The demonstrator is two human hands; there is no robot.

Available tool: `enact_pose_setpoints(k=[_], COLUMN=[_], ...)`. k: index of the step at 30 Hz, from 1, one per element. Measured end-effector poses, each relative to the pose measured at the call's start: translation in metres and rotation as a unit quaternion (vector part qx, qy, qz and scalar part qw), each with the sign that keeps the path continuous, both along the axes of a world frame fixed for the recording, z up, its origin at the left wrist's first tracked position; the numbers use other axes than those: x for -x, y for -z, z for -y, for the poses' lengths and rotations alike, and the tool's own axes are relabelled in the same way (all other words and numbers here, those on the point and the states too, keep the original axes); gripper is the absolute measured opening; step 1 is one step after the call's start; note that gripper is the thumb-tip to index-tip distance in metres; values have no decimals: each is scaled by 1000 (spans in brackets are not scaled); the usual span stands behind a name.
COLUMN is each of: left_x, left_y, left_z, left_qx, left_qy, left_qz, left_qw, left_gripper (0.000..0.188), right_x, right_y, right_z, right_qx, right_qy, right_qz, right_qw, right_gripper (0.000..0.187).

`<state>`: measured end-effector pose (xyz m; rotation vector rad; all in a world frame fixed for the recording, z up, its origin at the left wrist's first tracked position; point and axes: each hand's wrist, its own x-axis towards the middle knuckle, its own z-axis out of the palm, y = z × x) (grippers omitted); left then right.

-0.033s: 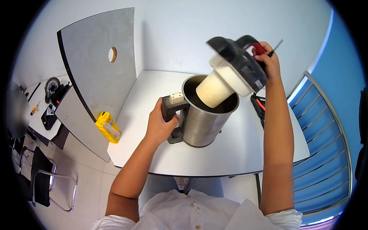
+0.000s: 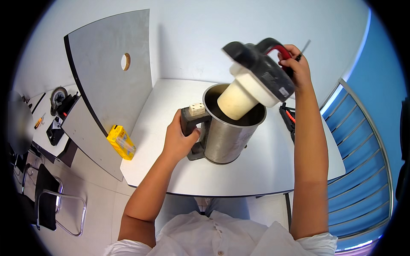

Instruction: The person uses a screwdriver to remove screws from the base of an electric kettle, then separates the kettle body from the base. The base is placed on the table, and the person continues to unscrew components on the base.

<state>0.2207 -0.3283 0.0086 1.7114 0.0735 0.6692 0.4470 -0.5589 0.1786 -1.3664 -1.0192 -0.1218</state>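
A soymilk maker is apart in two pieces in front of me. Its steel jug [image 2: 228,143] stands tilted on the table, with a black handle and a cream connector block on top of that handle. My left hand [image 2: 178,138] is wrapped round the jug's handle. Above the jug's mouth, my right hand [image 2: 297,66] grips the black-and-red handle of the soymilk maker head [image 2: 260,70]. The head hangs at a slant, its cream lower cylinder dipping into the jug opening; its lower end is hidden inside. A thin grey rod [image 2: 305,48] sticks out past my right fingers.
On the white table [image 2: 196,177], a yellow carton [image 2: 121,142] stands at the left edge by a grey partition [image 2: 109,64]. A black item with a red coil [image 2: 288,115] lies right, partly behind my forearm. Metal railing [image 2: 363,162] is at right, a chair [image 2: 49,196] lower left.
The soymilk maker head has shifted slightly left and tipped a little with my right hand. My left hand and the jug have stayed in place.
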Motion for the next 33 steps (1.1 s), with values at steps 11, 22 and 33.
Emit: enact_pose_setpoints(k=[11, 22, 33], left_x=[3, 4, 4], left_y=[2, 0, 4], left_z=[-1, 6, 9], left_qx=[17, 36, 34], left_qy=[-6, -16, -55], left_qz=[-20, -5, 12], left_qw=[1000, 999, 998], left_gripper=[38, 35, 39], right_x=[15, 11, 34], right_y=[-2, 77, 104], right_z=[2, 74, 67], right_qx=[3, -346, -450], right_qy=[16, 37, -63], right_qz=[-15, -67, -162], right_qw=[1000, 935, 876], right_gripper=[33, 37, 46])
